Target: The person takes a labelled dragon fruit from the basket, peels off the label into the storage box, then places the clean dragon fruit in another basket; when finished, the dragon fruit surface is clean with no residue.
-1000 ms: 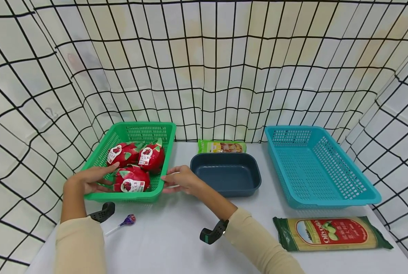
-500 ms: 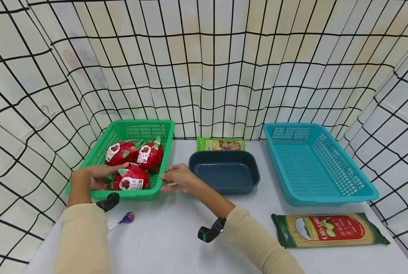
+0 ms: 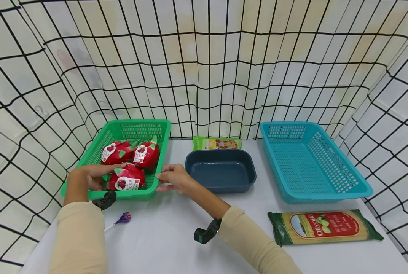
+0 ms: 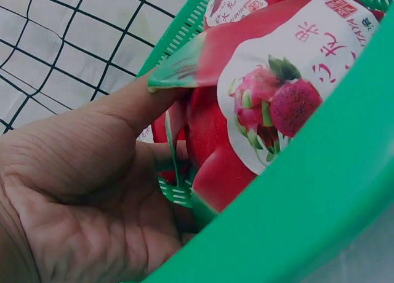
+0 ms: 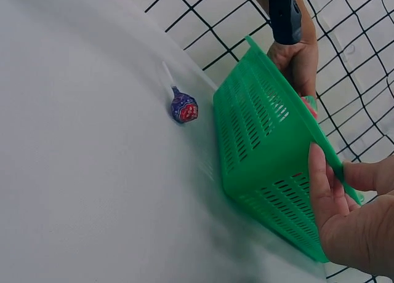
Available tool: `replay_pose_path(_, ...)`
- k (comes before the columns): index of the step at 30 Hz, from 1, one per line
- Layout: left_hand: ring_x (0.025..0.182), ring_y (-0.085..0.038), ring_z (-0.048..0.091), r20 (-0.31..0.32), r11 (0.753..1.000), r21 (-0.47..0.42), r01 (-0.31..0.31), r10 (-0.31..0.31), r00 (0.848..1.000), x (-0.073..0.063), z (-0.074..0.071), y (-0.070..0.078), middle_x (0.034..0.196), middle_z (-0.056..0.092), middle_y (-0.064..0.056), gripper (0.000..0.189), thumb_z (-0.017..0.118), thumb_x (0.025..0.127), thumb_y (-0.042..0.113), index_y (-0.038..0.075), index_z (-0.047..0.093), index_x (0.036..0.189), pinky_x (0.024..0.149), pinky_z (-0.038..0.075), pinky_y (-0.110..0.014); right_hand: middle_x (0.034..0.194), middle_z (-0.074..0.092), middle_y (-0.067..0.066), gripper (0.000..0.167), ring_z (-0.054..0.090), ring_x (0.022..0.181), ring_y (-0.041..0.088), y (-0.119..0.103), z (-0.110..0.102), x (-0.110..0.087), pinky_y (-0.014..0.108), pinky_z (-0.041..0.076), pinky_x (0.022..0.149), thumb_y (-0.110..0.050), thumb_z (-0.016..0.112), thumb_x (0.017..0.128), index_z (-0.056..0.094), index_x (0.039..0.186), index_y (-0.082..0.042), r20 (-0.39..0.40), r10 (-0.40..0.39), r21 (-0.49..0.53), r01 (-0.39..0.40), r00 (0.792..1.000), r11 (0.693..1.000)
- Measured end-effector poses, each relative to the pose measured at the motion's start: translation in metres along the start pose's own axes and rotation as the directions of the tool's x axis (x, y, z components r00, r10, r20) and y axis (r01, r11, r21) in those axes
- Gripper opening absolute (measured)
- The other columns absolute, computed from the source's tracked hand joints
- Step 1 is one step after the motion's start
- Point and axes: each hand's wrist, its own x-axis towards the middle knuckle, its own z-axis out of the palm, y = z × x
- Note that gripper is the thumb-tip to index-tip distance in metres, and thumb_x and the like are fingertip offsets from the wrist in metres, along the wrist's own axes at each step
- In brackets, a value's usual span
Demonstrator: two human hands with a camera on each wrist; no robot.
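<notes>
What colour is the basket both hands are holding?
Green: the perforated plastic basket holding three dragon fruits, gripped by left hand and right hand. Head view shows it best.

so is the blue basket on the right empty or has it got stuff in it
Empty. The head view shows the blue basket with only its bare mesh floor and walls inside; nothing lies in it.
</notes>
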Motion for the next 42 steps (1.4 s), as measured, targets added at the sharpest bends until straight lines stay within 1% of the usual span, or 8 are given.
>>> replay_pose_path(4,0.129,-0.037,0.038,0.004,1.000,-0.018,-0.016,0.016,1.000,0.003,0.001,0.000,0.152,0.013,-0.030,0.114,0.053,0.093,0.059,-0.006,-0.022,0.148,0.097,0.053,-0.045,0.083,0.063,0.006,0.011,0.064,0.071,0.014,-0.002,0.000,0.000,0.035,0.061,0.065,-0.004,0.065,0.092,0.058,0.099,-0.002,-0.010,-0.002,-0.016,0.002,1.000,1.000)
replay_pose_path(8,0.123,-0.033,0.042,0.025,0.999,-0.033,-0.032,0.033,0.999,0.004,0.001,-0.002,0.151,0.016,-0.027,0.112,0.052,0.093,0.058,-0.005,-0.023,0.148,0.097,0.053,-0.046,0.084,0.065,0.006,0.015,0.065,0.071,0.014,-0.003,0.000,0.000,0.037,0.061,0.067,-0.005,0.066,0.091,0.059,0.104,0.000,-0.010,0.003,-0.021,-0.003,1.000,1.000)
replay_pose_path(15,0.110,-0.024,0.056,0.035,0.997,-0.041,-0.067,0.069,0.997,0.005,0.002,-0.006,0.130,0.047,-0.012,0.102,0.051,0.095,0.056,-0.002,-0.010,0.151,0.098,0.052,-0.046,0.084,0.065,0.006,0.014,0.065,0.071,0.014,0.000,0.001,0.002,0.036,0.061,0.067,-0.005,0.066,0.091,0.059,0.102,-0.002,-0.002,-0.006,-0.023,0.006,1.000,1.000)
replay_pose_path(20,0.112,-0.021,0.054,0.053,0.994,-0.054,-0.092,0.095,0.994,0.007,0.003,-0.008,0.136,0.042,-0.012,0.100,0.052,0.095,0.053,0.000,-0.011,0.152,0.100,0.051,-0.045,0.085,0.066,0.006,0.020,0.065,0.072,0.015,0.001,-0.001,-0.002,0.037,0.061,0.068,-0.005,0.066,0.091,0.059,0.108,0.001,-0.013,-0.004,-0.014,0.004,1.000,1.000)
replay_pose_path(25,0.125,-0.030,0.044,0.050,0.990,-0.071,-0.120,0.124,0.991,0.009,0.003,-0.011,0.152,0.022,-0.022,0.098,0.052,0.096,0.051,0.003,-0.011,0.154,0.100,0.050,-0.047,0.085,0.065,0.006,0.022,0.065,0.071,0.014,0.002,-0.001,-0.003,0.036,0.061,0.066,-0.005,0.066,0.091,0.058,0.110,0.002,-0.020,-0.006,-0.013,0.006,1.000,1.000)
replay_pose_path(28,0.130,-0.036,0.037,0.043,0.990,-0.046,-0.131,0.133,0.990,0.007,0.002,-0.012,0.155,0.010,-0.026,0.099,0.051,0.096,0.051,0.003,-0.013,0.154,0.099,0.051,-0.049,0.084,0.065,0.006,0.019,0.065,0.071,0.014,0.002,0.000,-0.003,0.035,0.061,0.065,-0.005,0.067,0.091,0.058,0.106,0.000,-0.013,-0.001,-0.004,0.001,1.000,1.000)
replay_pose_path(36,0.118,-0.031,0.049,-0.002,0.990,-0.031,-0.136,0.136,0.991,0.004,0.003,-0.011,0.143,0.032,-0.020,0.100,0.052,0.095,0.053,0.002,-0.013,0.151,0.096,0.052,-0.050,0.085,0.066,0.006,0.017,0.065,0.072,0.014,0.003,0.000,-0.001,0.033,0.060,0.062,-0.005,0.068,0.090,0.059,0.105,-0.001,-0.024,-0.001,-0.004,0.001,1.000,1.000)
replay_pose_path(42,0.116,-0.028,0.049,-0.057,0.989,-0.009,-0.145,0.145,0.988,0.001,0.006,-0.009,0.140,0.035,-0.018,0.102,0.052,0.094,0.056,0.000,-0.013,0.150,0.095,0.054,-0.046,0.083,0.066,0.006,0.017,0.066,0.072,0.015,0.003,0.000,-0.001,0.030,0.060,0.059,-0.004,0.068,0.090,0.058,0.104,-0.001,-0.016,-0.011,0.017,0.012,1.000,1.000)
